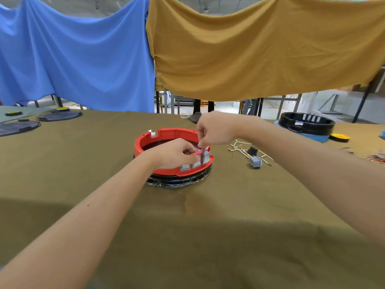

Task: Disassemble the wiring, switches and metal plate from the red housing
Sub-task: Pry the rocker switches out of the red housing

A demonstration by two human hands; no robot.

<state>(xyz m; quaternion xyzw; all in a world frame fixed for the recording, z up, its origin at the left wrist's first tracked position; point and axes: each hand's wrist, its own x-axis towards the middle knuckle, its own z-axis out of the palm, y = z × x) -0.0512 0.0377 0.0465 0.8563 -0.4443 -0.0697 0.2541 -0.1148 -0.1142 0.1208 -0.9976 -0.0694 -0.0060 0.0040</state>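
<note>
The red round housing (164, 135) sits on a black base at the middle of the olive-covered table. Grey switches (190, 166) line its near right wall. My left hand (177, 153) rests over the near rim, its fingers curled onto the wall by the switches. My right hand (214, 130) hovers above the right rim and pinches a thin grey metal strip (202, 157) that stands upright at the switch panel. To the right, on the cloth, lie loose pale wires (241, 148), a black part and a detached grey switch (255, 162).
A black ring housing (306, 123) on a blue base stands at the far right, with a yellow disc (340, 137) beside it. Dark round plates (59, 116) lie at the far left. Blue and mustard cloths hang behind the table.
</note>
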